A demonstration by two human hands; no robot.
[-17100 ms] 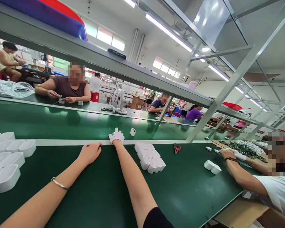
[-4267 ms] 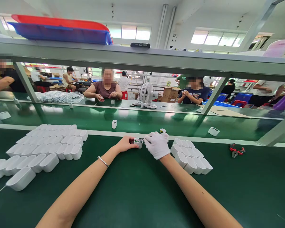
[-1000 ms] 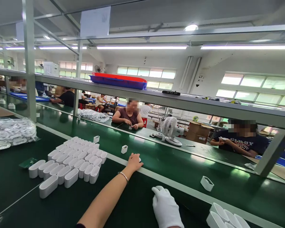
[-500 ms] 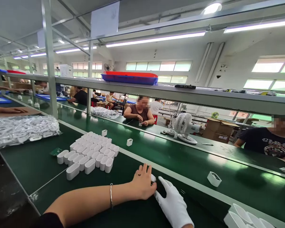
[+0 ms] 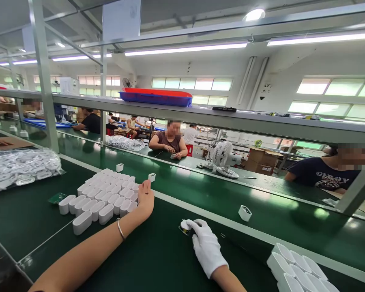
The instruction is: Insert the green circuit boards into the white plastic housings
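Observation:
My bare left hand, with a bracelet on the wrist, reaches to the right edge of a group of white oval cups. Its fingers point away from me and look stretched out; the thumb is hidden. Just beyond the fingertips, a small white housing stands on the green belt. In a white glove, my right hand is closed at thumb and forefinger on a small circuit board with a white part, low over the dark green work surface.
More white cups stand at the lower right. A white housing with dark insides is on the belt. Bagged white parts and a green board lie left. Across the belt are a fan and seated people.
My left hand has left my right hand and moved left and away to the cups. The circuit board now shows in my right hand. The whole view has shifted slightly.

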